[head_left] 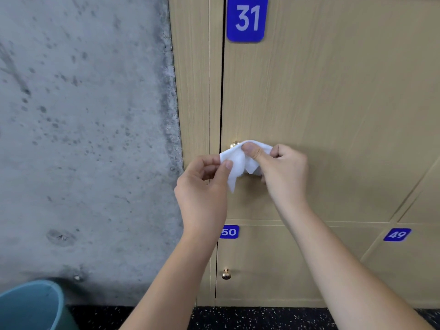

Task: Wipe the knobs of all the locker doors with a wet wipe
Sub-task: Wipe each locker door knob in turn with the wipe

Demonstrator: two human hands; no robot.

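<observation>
**Insp. A:** Head view, only one supplied. Left hand [204, 179] pinches the lower-left corner of the crumpled white wet wipe [238, 160] betw. thumb and forefinger. Right hand [283, 167] has thumb and curled fingers clamped on the wipe's upper right. Wipe is stretched betw. the two, right in front of the small round brass knob [235, 145] on the beige wood-grain locker door marked 31 [333, 103]. Only the knob's left edge shows.

**Insp. B:** Wipe on the knob?

**A:** Can't tell. It overlaps the knob; touching or just held in front, not clear.

**B:** Risks?

**A:** Three, in my judgement. 1) Wipe is bunched, so it may skim the knob's face and miss the neck and underside. 2) Left pinch is only on a corner; if the right hand pulls, the corner could slip out and the wipe drop to the dark speckled floor [238, 317]. 3) Pressure on the knob could swing the door if unlatched; latch not visible.

**B:** Remaining work?

**A:** Second brass knob [226, 274] on the lower door, no. 50 [273, 265], is uncovered, well below both hands. Door no. 49 [404, 270] at right; its knob not in view. Easy to skip one.

**B:** Anything else?

**A:** Round blue plastic bucket [31, 306] at lower left by the grey concrete wall [83, 139], well apart from the hands.
</observation>
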